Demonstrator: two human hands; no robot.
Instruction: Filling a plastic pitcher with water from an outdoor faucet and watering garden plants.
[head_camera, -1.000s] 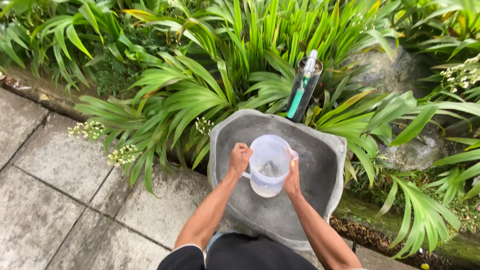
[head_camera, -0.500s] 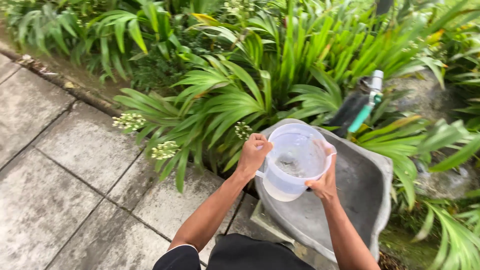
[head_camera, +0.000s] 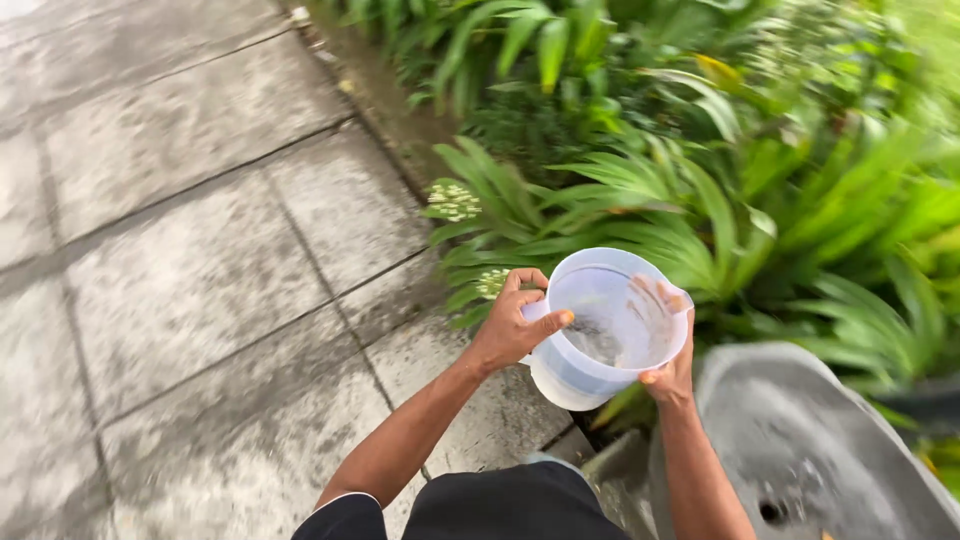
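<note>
1. We hold the jug (head_camera: 612, 325) in both hands over the paving's (head_camera: 200, 260) edge, plants (head_camera: 700, 170) at 12 o'clock, basin (head_camera: 800, 440) at 5.
2. Our left hand (head_camera: 512, 325) is clenched on the handle; our right hand (head_camera: 672, 370) cups the far wall.
3. It seems thin plastic, wet, slippery, part-filled: we judge the handle plus a supporting palm safest.
</note>
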